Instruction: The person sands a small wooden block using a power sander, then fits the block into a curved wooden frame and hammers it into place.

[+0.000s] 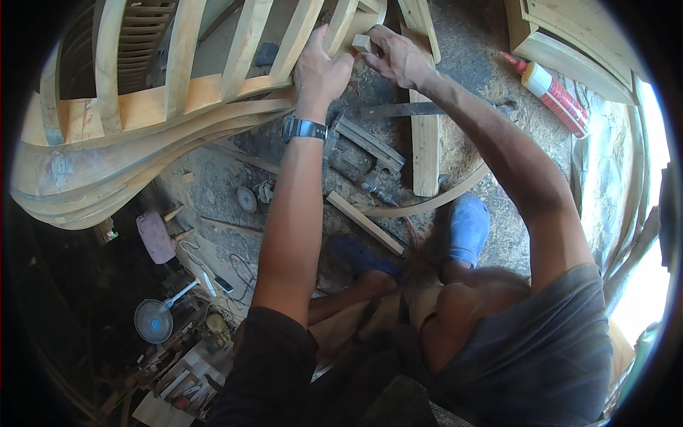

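Note:
My left hand, with a watch on its wrist, reaches up to the curved wooden frame. Its fingers and thumb lie either side of the lower end of a pale wooden slat, closed round it; the fingertips are partly hidden. Close by on the right, my right hand pinches a small squared wooden block between thumb and fingers. The block's cut end faces me, beside the slats.
Below my hands a metal clamp-like tool lies on the dusty floor near a wooden beam and a curved strip. A red-capped glue bottle lies right. At left are an angle grinder, a stool and a fan.

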`<state>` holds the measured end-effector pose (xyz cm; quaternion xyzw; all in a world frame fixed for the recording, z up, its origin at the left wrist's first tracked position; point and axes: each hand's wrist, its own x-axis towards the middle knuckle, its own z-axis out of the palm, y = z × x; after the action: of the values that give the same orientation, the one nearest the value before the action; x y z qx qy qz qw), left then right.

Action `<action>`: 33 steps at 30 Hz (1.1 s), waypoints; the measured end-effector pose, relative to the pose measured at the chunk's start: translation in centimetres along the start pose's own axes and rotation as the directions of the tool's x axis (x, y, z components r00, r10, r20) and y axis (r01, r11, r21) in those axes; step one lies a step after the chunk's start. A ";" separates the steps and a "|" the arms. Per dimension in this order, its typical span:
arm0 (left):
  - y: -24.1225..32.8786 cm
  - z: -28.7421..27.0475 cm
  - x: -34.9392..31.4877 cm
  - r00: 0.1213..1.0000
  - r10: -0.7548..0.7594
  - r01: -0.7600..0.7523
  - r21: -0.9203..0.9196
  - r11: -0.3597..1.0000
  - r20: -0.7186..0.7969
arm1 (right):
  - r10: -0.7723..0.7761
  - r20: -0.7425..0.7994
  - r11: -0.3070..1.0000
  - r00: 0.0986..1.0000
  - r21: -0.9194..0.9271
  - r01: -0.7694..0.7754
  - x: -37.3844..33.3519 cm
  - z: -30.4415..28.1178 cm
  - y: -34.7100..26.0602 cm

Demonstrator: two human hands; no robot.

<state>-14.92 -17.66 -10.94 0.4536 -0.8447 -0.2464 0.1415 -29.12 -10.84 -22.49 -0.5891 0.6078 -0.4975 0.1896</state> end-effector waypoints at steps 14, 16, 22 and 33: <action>-0.7 -0.4 1.7 0.990 -0.040 0.034 0.043 0.999 0.137 | -0.136 0.285 0.840 0.949 0.540 -0.042 4.5 -2.0 2.8; -0.6 -0.6 1.6 0.990 -0.023 0.047 -0.172 0.984 0.141 | -0.158 0.326 0.716 0.932 0.688 -0.119 4.8 -1.1 2.7; 0.9 1.2 1.8 0.991 0.014 0.032 -0.333 0.942 0.136 | -0.184 0.653 0.232 0.735 0.755 -0.613 5.9 -2.2 8.4; -1.7 0.0 1.6 0.998 0.043 -0.050 0.209 0.977 0.037 | -0.032 0.395 0.880 0.918 0.447 -0.162 5.0 -2.2 2.1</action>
<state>-14.62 -19.80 -11.85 0.4420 -0.8786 -0.1598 0.0848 -33.17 -14.93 -21.52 -0.5913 0.4381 -0.4957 0.4612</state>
